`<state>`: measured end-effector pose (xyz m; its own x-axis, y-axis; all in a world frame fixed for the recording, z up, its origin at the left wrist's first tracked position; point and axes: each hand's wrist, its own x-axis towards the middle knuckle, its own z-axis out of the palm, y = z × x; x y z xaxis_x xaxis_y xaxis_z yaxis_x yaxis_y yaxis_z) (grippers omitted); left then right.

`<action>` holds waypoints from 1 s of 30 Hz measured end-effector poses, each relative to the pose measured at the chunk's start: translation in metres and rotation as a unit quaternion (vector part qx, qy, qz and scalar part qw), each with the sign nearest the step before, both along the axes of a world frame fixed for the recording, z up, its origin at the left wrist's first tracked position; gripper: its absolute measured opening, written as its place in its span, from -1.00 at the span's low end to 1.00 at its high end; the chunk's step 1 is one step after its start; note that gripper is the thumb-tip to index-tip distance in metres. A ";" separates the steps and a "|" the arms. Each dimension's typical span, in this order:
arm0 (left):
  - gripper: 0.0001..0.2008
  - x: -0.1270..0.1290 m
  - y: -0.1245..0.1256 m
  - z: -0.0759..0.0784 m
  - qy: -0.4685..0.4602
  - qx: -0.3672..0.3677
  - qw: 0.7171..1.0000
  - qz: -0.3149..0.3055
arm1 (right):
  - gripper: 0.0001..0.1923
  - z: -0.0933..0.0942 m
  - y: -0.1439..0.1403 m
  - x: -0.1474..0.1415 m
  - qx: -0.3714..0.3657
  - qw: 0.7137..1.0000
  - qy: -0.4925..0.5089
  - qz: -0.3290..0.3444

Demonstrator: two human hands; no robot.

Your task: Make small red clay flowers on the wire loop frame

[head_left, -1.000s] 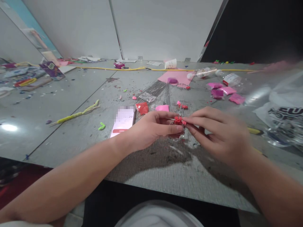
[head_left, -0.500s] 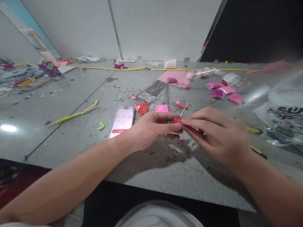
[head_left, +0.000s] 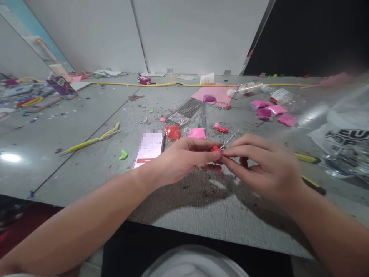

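My left hand [head_left: 187, 157] is closed, pinching between thumb and fingers a twisted silvery wire piece [head_left: 229, 139] that carries red clay [head_left: 215, 148]. Part of the wire's loop hangs below the fingers, and much of it is hidden. From the other side my right hand [head_left: 261, 165] presses its thumb and index fingertips together at the edge of that clay. Just beyond the hands, a second wire ring with red and pink clay [head_left: 221, 129] lies on the table. A red clay packet [head_left: 172, 132] and a pink clay packet [head_left: 197, 133] lie behind my left hand.
A phone [head_left: 149, 148] lies left of my left hand. Thin wires [head_left: 187, 108] fan out toward a pink sheet [head_left: 198, 93]. Yellow-handled cutters [head_left: 307, 157], a plastic bag [head_left: 340, 130] and bottles [head_left: 281, 97] are on the right. A yellow twisted strip [head_left: 92, 141] lies left.
The wire's twisted end has tilted over to the right, and the loop below the fingers has turned. My right hand has shifted slightly, its fingertips staying at the red clay.
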<state>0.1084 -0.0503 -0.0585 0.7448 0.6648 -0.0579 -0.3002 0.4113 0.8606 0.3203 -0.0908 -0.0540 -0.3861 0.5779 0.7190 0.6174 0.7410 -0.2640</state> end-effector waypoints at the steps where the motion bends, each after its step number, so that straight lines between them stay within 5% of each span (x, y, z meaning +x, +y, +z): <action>1: -0.78 0.000 0.000 0.000 -0.003 -0.006 1.000 0.003 | -0.89 0.000 -0.001 -0.001 -0.015 1.000 0.011 -0.002; 14: -0.83 0.002 0.000 0.003 0.017 -0.019 0.997 0.075 | -0.89 -0.005 -0.005 -0.012 -0.219 0.968 0.116 -0.043; 19: -0.89 0.002 0.001 0.003 0.031 -0.030 0.993 0.108 | -0.80 -0.009 -0.005 -0.014 -0.413 0.869 0.271 -0.017; 23: -0.89 0.002 0.001 0.002 0.026 -0.025 0.994 0.101 | -0.76 -0.016 -0.002 -0.012 -0.477 0.810 0.341 0.007; 26: -0.88 0.003 0.000 0.000 0.025 -0.024 0.995 0.091 | -0.74 -0.016 -0.002 -0.012 -0.490 0.804 0.336 0.011; 30: -0.88 0.003 0.000 -0.001 0.034 -0.030 0.994 0.100 | -0.75 -0.013 -0.004 -0.013 -0.455 0.835 0.308 -0.009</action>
